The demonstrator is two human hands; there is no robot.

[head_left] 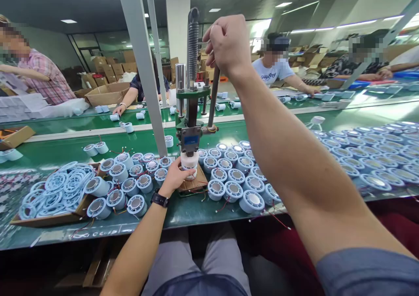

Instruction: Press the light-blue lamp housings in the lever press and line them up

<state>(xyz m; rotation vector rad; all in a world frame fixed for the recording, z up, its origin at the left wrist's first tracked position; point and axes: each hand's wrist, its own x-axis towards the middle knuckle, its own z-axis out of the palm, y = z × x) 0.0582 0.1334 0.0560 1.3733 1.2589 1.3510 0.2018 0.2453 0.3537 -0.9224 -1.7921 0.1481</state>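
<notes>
A hand press (190,139) with a spring and a blue label stands at the middle of the green bench. My right hand (227,40) is raised at the top of its lever (214,97), fingers curled round the upper end. Below the press head, my left hand (178,174) grips a white round part (189,167) from the left, thumb across its front. That part sits on a brown board (197,183) at the foot of the press. Light blue round housings with silver discs stand close by on both sides, such as one at the right (252,201).
A cardboard tray (65,218) of light blue rings lies at the left. More housings (376,180) fill the right. A grey upright post (142,64) rises left of the press. Several people work across the bench, one reaching a hand (120,109) toward a small part.
</notes>
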